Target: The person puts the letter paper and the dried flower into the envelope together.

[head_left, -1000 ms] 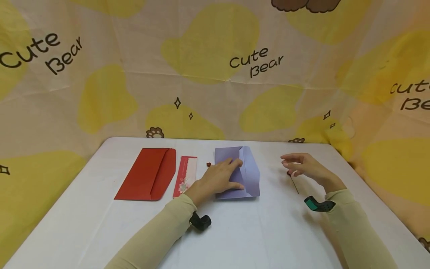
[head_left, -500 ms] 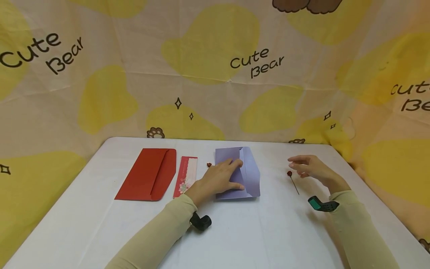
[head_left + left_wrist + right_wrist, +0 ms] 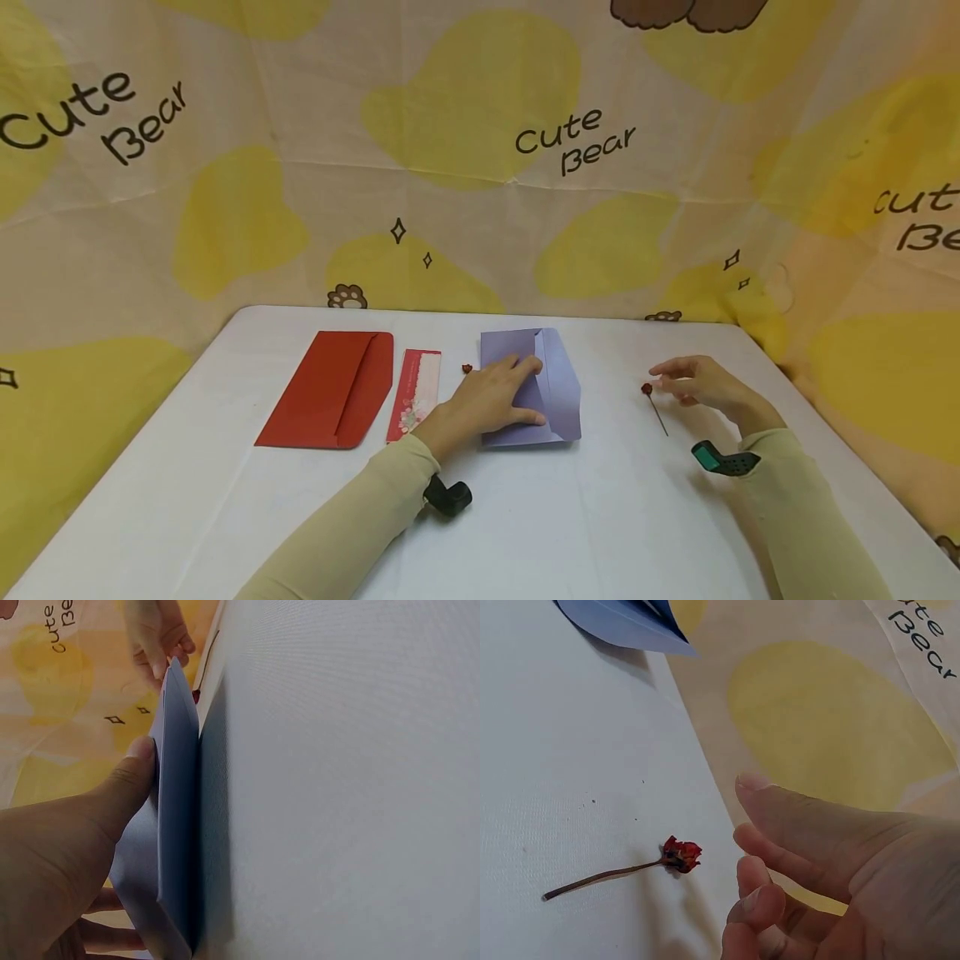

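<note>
A lavender envelope (image 3: 517,346) lies with its flap unfolded toward the right. My left hand (image 3: 487,396) rests on it with fingers and thumb spread. In the left wrist view the thumb (image 3: 131,780) lies along the envelope, whose near edge stands a little above its shadow. On the right, a dried red rose on a thin stem (image 3: 676,856) lies on the white table. My right hand (image 3: 705,385) hovers just beyond and right of the flower head, fingers loosely bent. Its thumb and fingertips are apart, with nothing between them in the right wrist view.
A red envelope (image 3: 322,392) lies at the left of the table (image 3: 525,533). Beside it is a pink and white floral card (image 3: 416,387), partly behind the left wrist. A small dried flower head (image 3: 467,368) sits between card and lavender envelope. A patterned cloth (image 3: 465,100) hangs behind.
My right hand has drawn back from over the rose to the right, then dipped slightly. The rose stays on the table. My left hand keeps its place on the lavender envelope.
</note>
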### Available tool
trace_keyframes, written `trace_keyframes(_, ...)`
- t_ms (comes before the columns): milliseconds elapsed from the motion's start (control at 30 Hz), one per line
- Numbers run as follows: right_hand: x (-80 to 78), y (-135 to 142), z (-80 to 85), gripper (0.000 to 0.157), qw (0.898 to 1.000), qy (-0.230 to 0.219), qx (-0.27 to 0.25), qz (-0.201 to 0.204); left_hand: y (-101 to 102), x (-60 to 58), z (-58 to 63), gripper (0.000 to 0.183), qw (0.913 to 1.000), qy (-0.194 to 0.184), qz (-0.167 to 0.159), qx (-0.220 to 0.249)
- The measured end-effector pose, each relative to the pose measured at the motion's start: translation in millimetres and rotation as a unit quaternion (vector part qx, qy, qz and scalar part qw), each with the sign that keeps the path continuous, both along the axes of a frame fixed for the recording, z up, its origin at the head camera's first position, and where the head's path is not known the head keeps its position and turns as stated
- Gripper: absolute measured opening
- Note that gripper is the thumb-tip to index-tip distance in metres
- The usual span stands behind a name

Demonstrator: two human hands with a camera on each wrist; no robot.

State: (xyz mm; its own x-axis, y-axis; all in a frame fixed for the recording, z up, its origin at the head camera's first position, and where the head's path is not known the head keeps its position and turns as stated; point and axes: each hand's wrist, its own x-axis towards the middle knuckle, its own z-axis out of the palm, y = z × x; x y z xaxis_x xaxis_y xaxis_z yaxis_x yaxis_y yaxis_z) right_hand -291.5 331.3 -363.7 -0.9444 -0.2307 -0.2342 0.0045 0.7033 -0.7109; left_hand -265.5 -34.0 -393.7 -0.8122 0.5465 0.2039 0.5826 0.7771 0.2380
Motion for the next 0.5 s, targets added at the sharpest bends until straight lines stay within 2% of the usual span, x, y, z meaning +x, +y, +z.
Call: trace_keyframes(500, -5.3, 9.0, -10.7, 0.048, 0.998, -0.048, 0.046, -0.022, 0.4, 1.0, 1.6, 0.072, 1.0, 0.0, 0.0, 0.0)
